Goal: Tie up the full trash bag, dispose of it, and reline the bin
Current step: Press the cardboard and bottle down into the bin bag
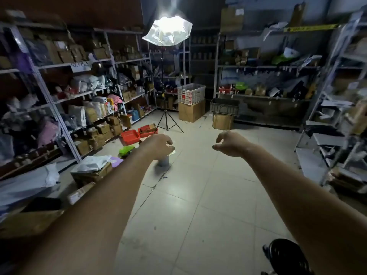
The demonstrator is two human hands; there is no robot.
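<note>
- Bin (163, 161): a small grey cylinder standing upright on the tiled floor (198, 195), partly hidden behind the left hand; whether a bag lines it cannot be told
- Left hand (158, 145): arm stretched forward, palm down, fingers curled loosely, directly above the bin in this view; it grips nothing, and contact with the bin cannot be told
- Right hand (231, 142): arm stretched forward, fingers half curled and spread, holding nothing, well apart from the bin on its right
- Light stand (168, 124): black tripod on the floor beyond the hands, carrying a lit white umbrella reflector (167, 30)
- Red trays (139, 133): two, on the floor just behind the left hand, with a green crumpled item (126, 150) near them
- Cardboard box (191, 111): beyond the tripod, a white crate (191, 93) stacked on it; a dark crate (224, 106) rests on a second box to the right
- Shelving (59, 92): metal racks packed with boxes and parcels line the left wall, the back and the right side
- Open carton (91, 171): on the floor left of the bin, topped with pale plastic wrap
- Black coiled object (286, 257): lower right, beneath the right forearm; its kind cannot be told
</note>
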